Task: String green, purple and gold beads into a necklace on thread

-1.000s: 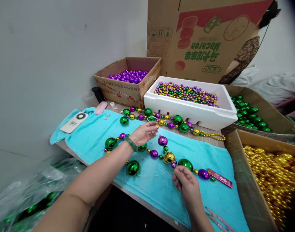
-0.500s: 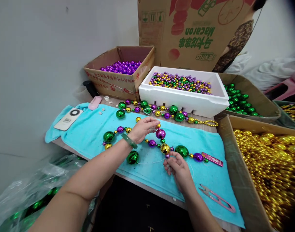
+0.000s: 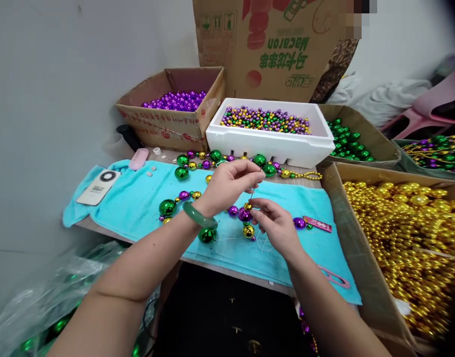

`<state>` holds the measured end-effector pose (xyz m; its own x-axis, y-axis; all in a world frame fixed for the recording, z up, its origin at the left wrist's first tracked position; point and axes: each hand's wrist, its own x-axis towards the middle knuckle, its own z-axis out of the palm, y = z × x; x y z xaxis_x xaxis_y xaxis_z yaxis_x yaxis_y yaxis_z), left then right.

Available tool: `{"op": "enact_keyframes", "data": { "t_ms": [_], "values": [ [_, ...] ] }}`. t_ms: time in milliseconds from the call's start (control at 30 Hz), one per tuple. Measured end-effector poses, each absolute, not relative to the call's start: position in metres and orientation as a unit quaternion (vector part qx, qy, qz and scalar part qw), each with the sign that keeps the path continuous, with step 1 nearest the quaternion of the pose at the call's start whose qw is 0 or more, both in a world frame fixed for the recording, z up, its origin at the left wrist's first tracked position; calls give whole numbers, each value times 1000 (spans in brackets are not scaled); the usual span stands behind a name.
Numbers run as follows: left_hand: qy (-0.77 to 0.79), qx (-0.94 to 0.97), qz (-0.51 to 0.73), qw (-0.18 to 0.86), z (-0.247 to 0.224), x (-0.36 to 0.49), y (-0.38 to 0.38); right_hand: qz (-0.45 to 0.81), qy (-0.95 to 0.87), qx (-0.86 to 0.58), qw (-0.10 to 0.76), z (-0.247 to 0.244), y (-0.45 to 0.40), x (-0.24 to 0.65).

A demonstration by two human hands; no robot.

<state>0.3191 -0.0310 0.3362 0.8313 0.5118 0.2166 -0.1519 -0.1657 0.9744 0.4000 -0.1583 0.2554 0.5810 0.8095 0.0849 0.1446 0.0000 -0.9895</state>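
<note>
My left hand (image 3: pixel 230 183), with a green bangle (image 3: pixel 199 216) at its wrist, pinches a thin needle-like piece (image 3: pixel 253 192) above the blue towel (image 3: pixel 138 188). Just below and to the right, my right hand (image 3: pixel 274 223) has its fingertips closed at the top of a short run of beads. In that run hang a purple bead (image 3: pixel 245 214) and a gold bead (image 3: pixel 248 230). A clear thread (image 3: pixel 264 243) curls on the towel beside them. Large green beads (image 3: pixel 167 207) and a purple bead with a pink tag (image 3: pixel 317 224) lie to either side.
A finished-looking bead strand (image 3: pixel 216 156) lies behind the towel. Beyond it stand a box of purple beads (image 3: pixel 160 124) and a white foam box (image 3: pixel 268 144). At right is a carton of gold beads (image 3: pixel 361 233). Pink snips (image 3: pixel 337 278) lie partly under my right forearm.
My left hand has moved right and up, my right hand up too. The purple and gold beads now hang lower from my right fingertips. The whole view has shifted slightly.
</note>
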Motion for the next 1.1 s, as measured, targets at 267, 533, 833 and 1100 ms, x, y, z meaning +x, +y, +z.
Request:
{"op": "enact_keyframes", "data": {
  "t_ms": [267, 533, 833, 1100],
  "values": [
    [99, 731, 304, 603, 347, 311, -37, 217, -422, -666, 575, 273, -154, 402],
    [118, 687, 367, 616, 348, 311, -24, 321, -381, -659, 563, 260, -152, 403],
    [39, 695, 72, 715, 257, 315, -42, 385, -261, -529, 710, 268, -150, 403],
    [17, 756, 13, 654, 229, 313, -45, 302, -257, -476, 785, 310, -169, 424]
  ]
}}
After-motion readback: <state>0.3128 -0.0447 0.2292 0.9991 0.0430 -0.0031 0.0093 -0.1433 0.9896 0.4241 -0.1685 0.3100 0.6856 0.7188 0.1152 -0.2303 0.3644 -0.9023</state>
